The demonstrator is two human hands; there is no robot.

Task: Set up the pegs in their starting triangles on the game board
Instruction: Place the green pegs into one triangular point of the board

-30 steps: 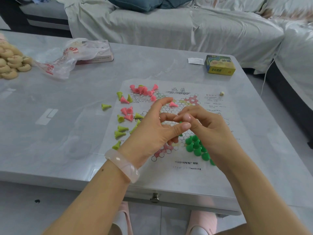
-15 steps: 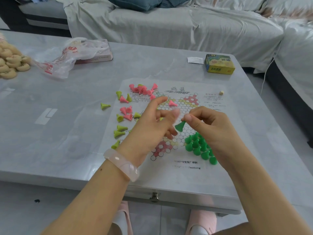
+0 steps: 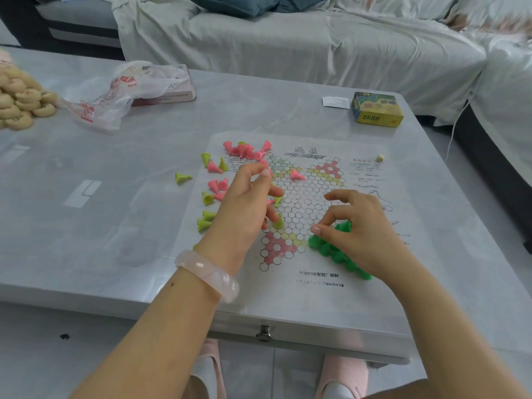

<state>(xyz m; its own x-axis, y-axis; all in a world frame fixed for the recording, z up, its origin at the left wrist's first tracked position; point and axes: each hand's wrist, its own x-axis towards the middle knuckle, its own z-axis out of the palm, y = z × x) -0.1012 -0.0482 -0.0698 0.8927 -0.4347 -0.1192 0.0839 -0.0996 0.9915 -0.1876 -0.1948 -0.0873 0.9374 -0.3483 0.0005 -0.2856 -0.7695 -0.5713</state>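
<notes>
Now that the hands have drawn apart over the grey table, the dark green peg pinched by the right hand half a second ago has reached the dark green pegs clustered on the near-right triangle of the paper game board. That corner looks close to full, though the right hand covers much of it, so I cannot count. Its fingers curl over the top peg; whether they grip or have let go is unclear. The left hand hangs loosely curled, its fingertips beside a yellow-green peg; contact is unclear. Pink pegs and lime pegs lie loose along the board's left edge, unsorted.
</notes>
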